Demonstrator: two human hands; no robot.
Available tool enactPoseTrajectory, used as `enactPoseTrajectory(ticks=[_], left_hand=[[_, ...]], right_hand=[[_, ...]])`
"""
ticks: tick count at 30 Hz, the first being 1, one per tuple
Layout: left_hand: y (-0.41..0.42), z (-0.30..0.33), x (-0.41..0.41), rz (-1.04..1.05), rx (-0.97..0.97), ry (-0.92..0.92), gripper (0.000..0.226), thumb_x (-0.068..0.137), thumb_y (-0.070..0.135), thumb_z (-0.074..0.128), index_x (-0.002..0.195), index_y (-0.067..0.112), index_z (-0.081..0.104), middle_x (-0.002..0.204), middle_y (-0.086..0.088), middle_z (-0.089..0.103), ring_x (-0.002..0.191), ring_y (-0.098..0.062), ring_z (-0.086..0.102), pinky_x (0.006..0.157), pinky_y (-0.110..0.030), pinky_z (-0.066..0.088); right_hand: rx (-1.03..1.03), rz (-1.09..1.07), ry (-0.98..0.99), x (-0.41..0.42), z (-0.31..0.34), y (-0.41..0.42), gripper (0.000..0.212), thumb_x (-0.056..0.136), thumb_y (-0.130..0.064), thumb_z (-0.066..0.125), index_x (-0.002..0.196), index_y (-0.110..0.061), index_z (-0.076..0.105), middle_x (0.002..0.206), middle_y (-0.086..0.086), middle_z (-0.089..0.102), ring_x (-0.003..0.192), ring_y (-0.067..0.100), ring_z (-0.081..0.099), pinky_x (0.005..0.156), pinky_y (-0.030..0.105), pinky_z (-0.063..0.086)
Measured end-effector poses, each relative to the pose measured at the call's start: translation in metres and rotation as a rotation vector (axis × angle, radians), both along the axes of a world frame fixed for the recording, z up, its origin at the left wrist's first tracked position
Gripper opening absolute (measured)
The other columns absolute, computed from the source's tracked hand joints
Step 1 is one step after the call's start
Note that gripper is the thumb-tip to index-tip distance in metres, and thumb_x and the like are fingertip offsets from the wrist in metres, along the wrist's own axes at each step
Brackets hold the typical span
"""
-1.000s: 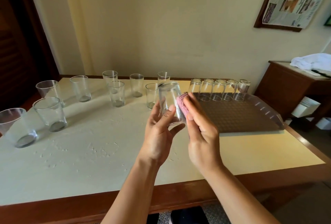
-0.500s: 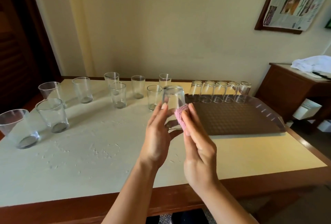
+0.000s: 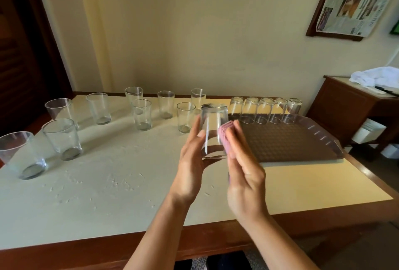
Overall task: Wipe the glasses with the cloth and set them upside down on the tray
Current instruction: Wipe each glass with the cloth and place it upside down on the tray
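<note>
Beyond your right hand (image 3: 244,174) lies the tray (image 3: 298,140); between your palms an upturned glass (image 3: 212,131), your left hand (image 3: 191,161) curled round it, right fingers pressing the pink cloth (image 3: 224,136) against it.

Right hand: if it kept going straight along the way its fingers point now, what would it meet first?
The right hand points up and away, toward the wall. Past the pink cloth it presses on the held glass, the row of upturned glasses on the tray likely comes first; depth is unclear.
</note>
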State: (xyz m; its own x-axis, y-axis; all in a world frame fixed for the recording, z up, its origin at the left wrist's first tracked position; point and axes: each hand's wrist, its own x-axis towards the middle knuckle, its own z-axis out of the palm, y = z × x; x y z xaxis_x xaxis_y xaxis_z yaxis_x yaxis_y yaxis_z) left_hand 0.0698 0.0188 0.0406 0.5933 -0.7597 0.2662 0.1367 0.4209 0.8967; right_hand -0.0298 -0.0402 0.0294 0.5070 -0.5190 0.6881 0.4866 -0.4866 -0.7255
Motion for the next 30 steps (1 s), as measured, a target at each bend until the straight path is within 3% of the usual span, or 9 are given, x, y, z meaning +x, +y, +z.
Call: enactPoseTrajectory(ticks=[3, 7, 10, 12, 18, 22, 24, 27, 30], left_hand=[[0.000, -0.001, -0.009, 0.013, 0.002, -0.081, 0.072, 0.093, 0.032, 0.063, 0.158, 0.042, 0.034, 0.133, 0.008, 0.070, 0.111, -0.022, 0.070, 0.096, -0.039, 0.058], [-0.003, 0.004, -0.009, 0.097, -0.040, -0.037, 0.073, 0.094, 0.023, 0.069, 0.159, 0.030, 0.038, 0.153, 0.006, 0.057, 0.138, -0.023, 0.057, 0.113, -0.051, 0.047], [0.000, 0.003, 0.003, 0.015, -0.040, 0.076, 0.053, 0.093, 0.025, 0.054, 0.146, 0.019, 0.054, 0.130, -0.005, 0.071, 0.113, -0.022, 0.068, 0.094, -0.042, 0.053], [0.004, 0.004, 0.003, -0.082, -0.034, 0.106, 0.055, 0.093, 0.026, 0.052, 0.148, 0.023, 0.050, 0.126, -0.003, 0.074, 0.102, -0.018, 0.072, 0.084, -0.034, 0.056], [-0.002, 0.010, -0.010, -0.054, -0.109, 0.160, 0.076, 0.083, 0.004, 0.073, 0.153, 0.010, 0.045, 0.125, -0.017, 0.069, 0.107, -0.027, 0.067, 0.088, -0.035, 0.054], [0.005, 0.017, 0.003, -0.105, -0.085, 0.306, 0.065, 0.083, 0.027, 0.064, 0.148, 0.026, 0.054, 0.106, -0.008, 0.072, 0.088, -0.019, 0.068, 0.089, -0.039, 0.049], [0.009, 0.014, 0.006, -0.197, -0.014, 0.328, 0.065, 0.083, 0.038, 0.056, 0.148, 0.027, 0.055, 0.113, -0.014, 0.070, 0.092, -0.026, 0.067, 0.091, -0.045, 0.052], [0.010, 0.007, 0.003, -0.251, 0.028, 0.318, 0.065, 0.089, 0.037, 0.057, 0.152, 0.022, 0.047, 0.122, -0.018, 0.067, 0.099, -0.031, 0.066, 0.099, -0.056, 0.052], [0.009, 0.011, 0.003, -0.110, 0.024, 0.250, 0.076, 0.087, 0.033, 0.068, 0.158, 0.036, 0.039, 0.129, -0.006, 0.071, 0.110, -0.024, 0.069, 0.106, -0.055, 0.041]], right_hand=[[0.045, -0.084, 0.018, 0.005, 0.022, -0.019, 0.041, 0.105, -0.003, 0.043, 0.146, -0.007, 0.048, 0.161, 0.008, 0.040, 0.149, 0.022, 0.040, 0.122, 0.048, 0.034], [0.092, -0.002, -0.020, 0.004, 0.022, -0.004, 0.043, 0.104, -0.002, 0.042, 0.147, -0.009, 0.045, 0.160, 0.010, 0.042, 0.146, 0.022, 0.044, 0.120, 0.043, 0.036], [0.027, 0.004, 0.021, -0.007, 0.000, 0.016, 0.043, 0.104, 0.001, 0.042, 0.145, -0.009, 0.050, 0.162, 0.007, 0.039, 0.147, 0.023, 0.042, 0.119, 0.041, 0.038], [-0.011, -0.002, 0.036, -0.009, 0.000, 0.012, 0.042, 0.103, 0.002, 0.042, 0.144, -0.006, 0.049, 0.163, 0.009, 0.037, 0.147, 0.022, 0.042, 0.118, 0.037, 0.039], [-0.084, -0.118, 0.078, 0.004, 0.036, -0.020, 0.042, 0.105, -0.005, 0.045, 0.146, -0.011, 0.047, 0.158, 0.006, 0.043, 0.149, 0.017, 0.038, 0.122, 0.030, 0.032], [-0.035, -0.051, 0.060, -0.004, 0.006, 0.008, 0.043, 0.104, -0.002, 0.043, 0.147, -0.011, 0.047, 0.159, -0.008, 0.044, 0.150, 0.019, 0.037, 0.122, 0.036, 0.033], [-0.008, -0.028, 0.044, -0.008, -0.001, 0.010, 0.043, 0.104, 0.000, 0.042, 0.146, -0.007, 0.047, 0.158, -0.009, 0.046, 0.147, 0.015, 0.041, 0.120, 0.030, 0.036], [0.058, -0.031, 0.085, 0.000, 0.013, -0.012, 0.044, 0.106, -0.010, 0.044, 0.147, -0.021, 0.053, 0.159, 0.000, 0.044, 0.149, 0.021, 0.039, 0.122, 0.045, 0.033], [0.028, 0.040, 0.152, 0.002, 0.024, -0.021, 0.045, 0.106, -0.015, 0.045, 0.147, -0.033, 0.052, 0.162, 0.004, 0.039, 0.153, 0.025, 0.032, 0.123, 0.054, 0.028]])
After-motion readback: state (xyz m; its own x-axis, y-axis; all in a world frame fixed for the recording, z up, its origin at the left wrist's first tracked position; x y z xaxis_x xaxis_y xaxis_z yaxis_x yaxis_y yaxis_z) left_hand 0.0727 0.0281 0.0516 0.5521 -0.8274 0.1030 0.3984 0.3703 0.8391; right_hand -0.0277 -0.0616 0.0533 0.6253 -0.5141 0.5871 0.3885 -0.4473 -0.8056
